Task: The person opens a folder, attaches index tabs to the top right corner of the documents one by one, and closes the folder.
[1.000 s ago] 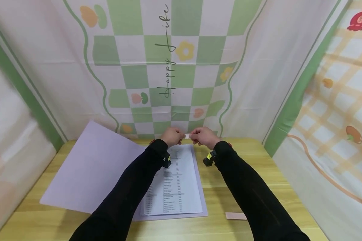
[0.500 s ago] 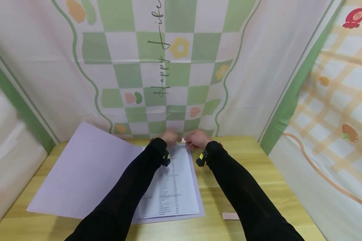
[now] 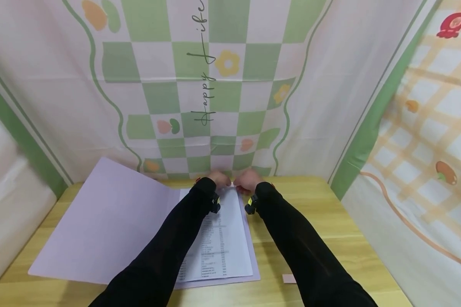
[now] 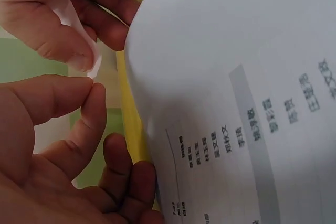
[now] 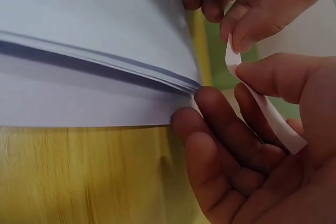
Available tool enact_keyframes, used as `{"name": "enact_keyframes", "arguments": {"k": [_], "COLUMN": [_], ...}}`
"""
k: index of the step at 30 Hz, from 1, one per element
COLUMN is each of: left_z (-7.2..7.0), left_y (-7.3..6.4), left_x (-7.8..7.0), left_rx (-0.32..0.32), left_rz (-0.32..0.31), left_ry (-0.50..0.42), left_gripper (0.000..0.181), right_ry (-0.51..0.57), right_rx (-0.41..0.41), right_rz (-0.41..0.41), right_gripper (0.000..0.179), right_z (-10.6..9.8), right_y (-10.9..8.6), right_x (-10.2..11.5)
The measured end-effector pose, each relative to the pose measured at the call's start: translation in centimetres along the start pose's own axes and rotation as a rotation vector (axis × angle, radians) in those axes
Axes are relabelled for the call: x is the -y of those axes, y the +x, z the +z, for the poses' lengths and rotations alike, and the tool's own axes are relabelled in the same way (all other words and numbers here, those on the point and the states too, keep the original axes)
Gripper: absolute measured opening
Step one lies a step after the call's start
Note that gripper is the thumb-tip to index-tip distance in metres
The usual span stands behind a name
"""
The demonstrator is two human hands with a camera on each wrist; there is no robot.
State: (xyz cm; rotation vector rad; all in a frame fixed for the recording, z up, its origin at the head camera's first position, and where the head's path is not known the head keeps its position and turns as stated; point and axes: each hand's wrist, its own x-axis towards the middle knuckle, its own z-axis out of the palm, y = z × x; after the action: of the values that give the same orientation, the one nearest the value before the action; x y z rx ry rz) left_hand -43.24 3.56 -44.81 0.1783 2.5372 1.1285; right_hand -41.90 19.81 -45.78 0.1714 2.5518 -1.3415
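A narrow pale pink paper strip [image 5: 273, 116] stretches between both hands at the far edge of the printed sheets [image 3: 234, 238]. My left hand [image 3: 220, 179] pinches one end with thumb and forefinger, seen close in the left wrist view. With thumb and fingers, my right hand [image 3: 249, 181] pinches it a short way along, and the rest trails across that palm. The right hand's other fingertips [image 5: 186, 121] are at the corner of the stack and folder. The sheets lie in an open lilac folder [image 3: 111, 226]. In the head view the hands mostly hide the strip.
Another flat pink piece [image 3: 289, 279] lies on the wooden table [image 3: 303, 226], partly covered by the right sleeve. The folder's raised left cover slants up toward the back. A checked cloth [image 3: 230, 119] hangs right behind the table's far edge.
Both hands have come down and closer to the top edge of the sheets, still holding the strip. The head view has shifted slightly, and the right sleeve covers more of the pink piece.
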Motion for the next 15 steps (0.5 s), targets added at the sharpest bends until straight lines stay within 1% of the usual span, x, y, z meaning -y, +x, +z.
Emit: {"name": "enact_keyframes", "arguments": {"k": [4, 7, 11, 15], "left_z": [0.2, 0.4, 0.8, 1.0], "left_y": [0.7, 1.0, 1.0, 0.8], "left_x": [-0.1, -0.2, -0.4, -0.5], "left_rx": [0.014, 0.016, -0.001, -0.022], "left_rz": [-0.007, -0.026, -0.043, -0.048], "left_ry": [0.099, 0.140, 0.176, 0.245], "left_gripper": [0.017, 0.020, 0.023, 0.027], "right_ry": [-0.018, -0.048, -0.060, -0.047], "right_rx": [-0.015, -0.029, -0.039, -0.040], "right_rz": [0.009, 0.012, 0.025, 0.043], "right_gripper": [0.019, 0.019, 0.016, 0.014], "right_z": [0.3, 0.5, 0.7, 0.8], "right_y": [0.4, 0.8, 1.3, 1.6], "right_x": [-0.2, -0.5, -0.8, -0.9]}}
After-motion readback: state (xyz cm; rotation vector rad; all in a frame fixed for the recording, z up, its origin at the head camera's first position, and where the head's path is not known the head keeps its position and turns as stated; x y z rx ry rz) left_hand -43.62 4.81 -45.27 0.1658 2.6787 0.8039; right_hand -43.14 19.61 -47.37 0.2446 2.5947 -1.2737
